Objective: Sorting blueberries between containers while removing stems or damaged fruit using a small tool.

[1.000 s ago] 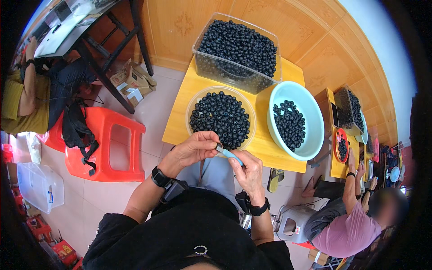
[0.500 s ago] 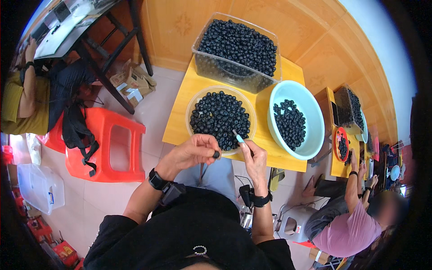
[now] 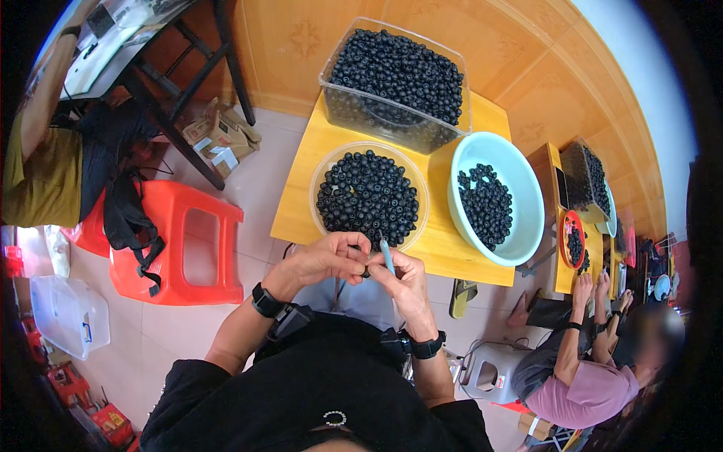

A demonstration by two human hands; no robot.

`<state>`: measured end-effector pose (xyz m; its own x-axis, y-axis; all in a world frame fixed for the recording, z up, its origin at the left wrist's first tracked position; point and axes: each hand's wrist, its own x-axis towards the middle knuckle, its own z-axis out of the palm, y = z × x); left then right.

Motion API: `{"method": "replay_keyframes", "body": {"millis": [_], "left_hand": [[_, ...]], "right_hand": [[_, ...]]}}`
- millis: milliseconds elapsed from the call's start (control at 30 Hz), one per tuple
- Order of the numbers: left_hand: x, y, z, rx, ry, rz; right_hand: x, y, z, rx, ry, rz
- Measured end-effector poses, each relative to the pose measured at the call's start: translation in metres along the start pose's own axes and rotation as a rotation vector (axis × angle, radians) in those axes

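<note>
My left hand [image 3: 324,261] pinches a small round black bead-like piece [image 3: 366,272] between thumb and fingertips. My right hand [image 3: 407,289] has closed in beside it, with its thumb at the piece. Its fingers grip a slim light-blue pen-like tool [image 3: 387,256] that points up and away; a thin tip shows at its far end. Just beyond both hands, a round clear tray [image 3: 423,206] bears a heap of black beads [image 3: 367,192]. What the fingertips do at the piece is partly hidden.
On the yellow table [image 3: 297,215] stand a clear plastic box [image 3: 361,117] full of black beads and a pale turquoise basin [image 3: 531,233] holding more. A red stool [image 3: 169,264] is at the left. Co-workers sit at far left and at right, near a grey stool [image 3: 493,373].
My right hand has moved left and nearer to me, meeting the left hand at the piece. The tool has swung more upright. The co-workers' arms have shifted.
</note>
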<state>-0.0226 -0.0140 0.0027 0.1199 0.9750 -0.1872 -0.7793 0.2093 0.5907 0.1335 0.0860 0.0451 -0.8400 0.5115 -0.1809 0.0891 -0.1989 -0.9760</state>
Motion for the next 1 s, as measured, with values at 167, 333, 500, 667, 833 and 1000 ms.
{"method": "replay_keyframes", "body": {"millis": [167,333,500,667,833,1000], "left_hand": [[0.005,-0.002,0.004,-0.021,-0.003,-0.008],[0.007,0.008,0.01,0.305,0.166,0.038],[0.015,0.024,-0.01,0.83,0.541,0.308],[0.035,0.018,-0.032,1.212,0.67,0.63],[0.037,0.02,-0.03,1.279,0.682,0.541],[0.039,0.023,-0.027,1.314,0.669,0.514]], "right_hand": [[-0.001,0.005,0.003,0.101,0.022,-0.08],[-0.002,0.01,-0.009,-0.18,0.078,-0.084],[0.012,-0.013,-0.054,-0.345,0.385,-0.134],[0.05,-0.04,-0.134,-0.608,0.699,-0.408],[0.046,-0.049,-0.117,-0.58,0.701,-0.409],[0.028,-0.01,-0.097,-0.539,0.624,-0.367]]}}
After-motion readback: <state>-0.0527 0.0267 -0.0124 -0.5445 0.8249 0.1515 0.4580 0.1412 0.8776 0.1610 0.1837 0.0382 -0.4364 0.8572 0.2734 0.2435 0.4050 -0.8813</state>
